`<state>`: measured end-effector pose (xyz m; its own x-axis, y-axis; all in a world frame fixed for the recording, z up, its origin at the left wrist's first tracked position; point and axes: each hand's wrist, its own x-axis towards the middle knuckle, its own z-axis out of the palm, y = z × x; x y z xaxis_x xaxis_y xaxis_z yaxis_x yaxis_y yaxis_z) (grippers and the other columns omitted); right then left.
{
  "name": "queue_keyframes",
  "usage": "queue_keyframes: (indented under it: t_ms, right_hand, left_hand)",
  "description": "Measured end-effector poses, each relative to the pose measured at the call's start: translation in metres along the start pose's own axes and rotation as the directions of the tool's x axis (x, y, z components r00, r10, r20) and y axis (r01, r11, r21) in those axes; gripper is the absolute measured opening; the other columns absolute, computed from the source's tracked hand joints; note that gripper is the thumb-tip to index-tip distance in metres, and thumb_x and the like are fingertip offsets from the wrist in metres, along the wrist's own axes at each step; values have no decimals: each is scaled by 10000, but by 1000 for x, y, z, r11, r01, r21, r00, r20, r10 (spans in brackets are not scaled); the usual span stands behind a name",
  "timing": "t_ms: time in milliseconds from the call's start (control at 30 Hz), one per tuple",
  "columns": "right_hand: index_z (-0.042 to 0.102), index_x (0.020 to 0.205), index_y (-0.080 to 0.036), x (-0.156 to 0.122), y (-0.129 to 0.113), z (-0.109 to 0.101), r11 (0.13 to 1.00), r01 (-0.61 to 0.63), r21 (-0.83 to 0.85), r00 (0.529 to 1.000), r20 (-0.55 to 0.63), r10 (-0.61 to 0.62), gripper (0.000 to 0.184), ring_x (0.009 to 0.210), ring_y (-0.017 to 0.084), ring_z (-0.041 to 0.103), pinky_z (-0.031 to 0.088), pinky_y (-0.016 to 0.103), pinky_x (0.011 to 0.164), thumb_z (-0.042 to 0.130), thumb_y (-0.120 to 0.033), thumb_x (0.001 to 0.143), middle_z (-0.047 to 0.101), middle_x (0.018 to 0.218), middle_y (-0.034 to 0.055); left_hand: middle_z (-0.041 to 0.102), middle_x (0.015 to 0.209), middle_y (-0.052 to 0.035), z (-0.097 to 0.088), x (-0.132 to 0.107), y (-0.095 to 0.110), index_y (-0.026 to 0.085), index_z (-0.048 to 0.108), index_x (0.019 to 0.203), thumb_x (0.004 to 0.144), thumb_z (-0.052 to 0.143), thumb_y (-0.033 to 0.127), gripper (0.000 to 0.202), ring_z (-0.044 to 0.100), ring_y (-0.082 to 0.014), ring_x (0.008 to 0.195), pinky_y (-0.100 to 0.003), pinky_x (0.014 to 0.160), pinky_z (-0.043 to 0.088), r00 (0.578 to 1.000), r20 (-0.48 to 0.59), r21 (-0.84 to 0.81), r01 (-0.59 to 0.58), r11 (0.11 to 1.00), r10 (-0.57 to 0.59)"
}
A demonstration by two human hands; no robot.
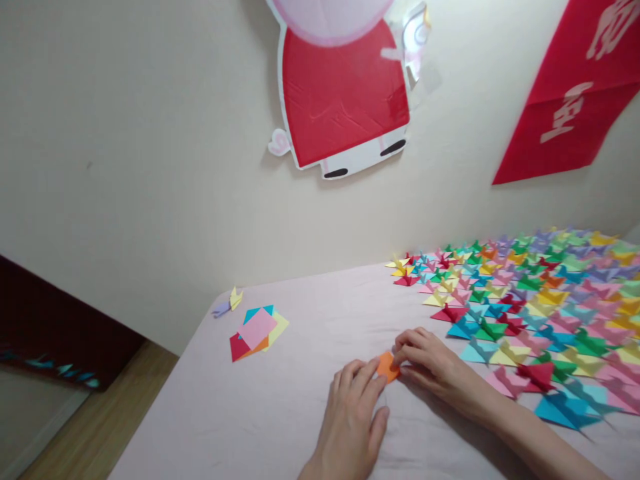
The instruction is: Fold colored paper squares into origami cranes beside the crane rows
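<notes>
A small folded orange paper lies on the pale pink tabletop between my hands. My left hand rests palm down just behind it, fingers together, their tips pressing on the paper's near left edge. My right hand comes in from the right with its fingers curled, pinching the paper's right side. Most of the orange paper is covered by my fingertips.
Many folded paper cranes in several colours lie in rows over the table's right side. A small stack of flat coloured paper squares sits at the left, with two loose cranes behind it. The wall carries a cartoon sticker and a red banner. The table's left edge drops to a wooden floor.
</notes>
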<state>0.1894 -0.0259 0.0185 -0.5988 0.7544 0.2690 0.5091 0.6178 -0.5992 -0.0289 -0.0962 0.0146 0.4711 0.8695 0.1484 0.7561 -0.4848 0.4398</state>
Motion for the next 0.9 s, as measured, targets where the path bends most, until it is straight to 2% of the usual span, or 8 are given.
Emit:
queue_keyframes:
  t_ms: [233, 367, 433, 600, 767, 900]
  right_hand:
    - [629, 862, -226, 5, 1, 8, 994, -103, -48, 994, -44, 101, 211, 894, 225, 542, 427, 388, 814, 453, -227, 978, 643, 927, 54]
    - [623, 950, -228, 8, -5, 17, 969, -231, -90, 969, -107, 221, 73, 930, 239, 527, 408, 390, 822, 577, -223, 894, 628, 991, 57]
    - [613, 981, -230, 11, -7, 23, 952, -276, -131, 955, -146, 257, 143, 930, 246, 523, 396, 391, 814, 633, -236, 840, 619, 1026, 62]
    - [608, 955, -218, 26, 1, 31, 915, -336, -221, 933, -209, 292, 97, 912, 257, 524, 368, 380, 777, 581, -238, 864, 631, 977, 65]
    - [607, 946, -231, 31, 9, 28, 917, -334, -217, 931, -231, 284, 113, 893, 253, 538, 376, 381, 776, 567, -199, 845, 648, 956, 56]
    - [589, 993, -233, 17, 6, 17, 976, -207, -70, 967, -163, 193, 136, 904, 237, 553, 424, 381, 800, 515, -176, 895, 640, 957, 60]
  left_hand:
    - [498, 1451, -40, 0, 1, 1, 252, 574, 1227, 849, 549, 89, 412, 453, -271, 1222, -510, 1013, 450, 999, -39, 31, -17, 999, 18]
    - [498, 1447, -51, 3, 2, 2, 253, 573, 1233, 828, 550, 75, 442, 447, -282, 1236, -515, 1010, 453, 999, -47, 58, -20, 998, 22]
    - [500, 1440, -59, 3, 2, 3, 250, 576, 1226, 819, 544, 62, 449, 440, -284, 1245, -520, 1013, 450, 998, -56, 68, -22, 997, 26]
    - [508, 1425, -58, 2, 1, 3, 259, 578, 1221, 827, 527, 60, 444, 440, -279, 1238, -514, 1000, 455, 998, -61, 62, -8, 998, 12]
    - [514, 1434, -35, 2, 0, 1, 258, 589, 1191, 841, 555, 108, 382, 447, -284, 1231, -518, 1020, 437, 999, -46, 36, 11, 999, -10]
    - [519, 1438, -37, 3, -1, -1, 240, 534, 1293, 861, 569, 161, 440, 442, -289, 1240, -515, 1049, 415, 999, -34, 7, 44, 999, -43]
